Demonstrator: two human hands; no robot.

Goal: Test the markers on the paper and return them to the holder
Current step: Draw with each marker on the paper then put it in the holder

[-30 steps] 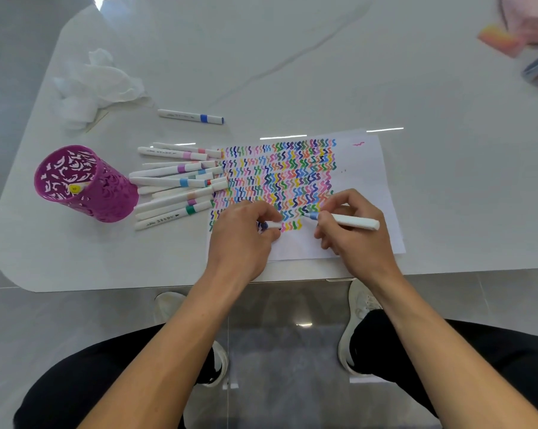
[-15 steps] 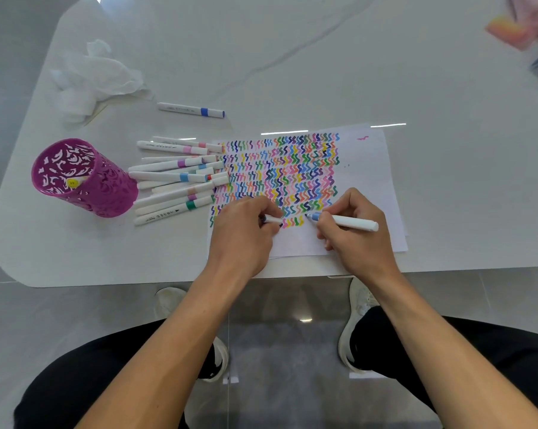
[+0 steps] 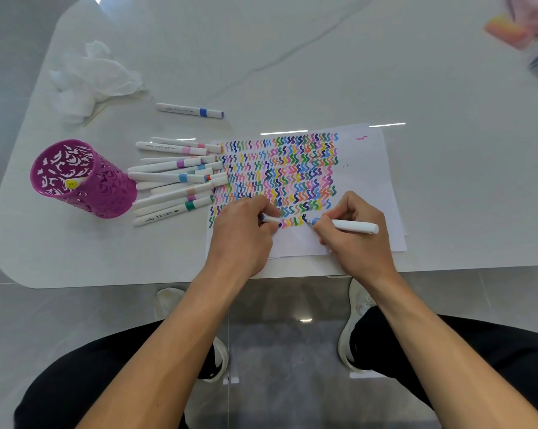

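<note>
The right hand point(image 3: 354, 239) pinches the blue marker point(image 3: 352, 226) low on its barrel, tip touching the paper point(image 3: 369, 171) at the bottom squiggle row, while the left hand point(image 3: 241, 239) clasps what looks like its cap point(image 3: 270, 218); light, stiff and smooth, the marker probably handles best gripped near the tip.

The white stone-look table top point(image 3: 323, 57) is shining glossy and smooth, bouncing light strips right at the top edge of the white paper sheet point(image 3: 369, 187), which is looking matt. Left of the sheet, the white plastic markers with coloured bands point(image 3: 174, 178) are showing a soft satin sheen. The magenta cut-out holder point(image 3: 106, 193) further left is looking like hard plastic, can't tell for sure. Up-left of the sheet the crumpled white tissue point(image 3: 88, 78) is looking soft. Below it, the grey floor tiles point(image 3: 277, 305) are gleaming.
</note>
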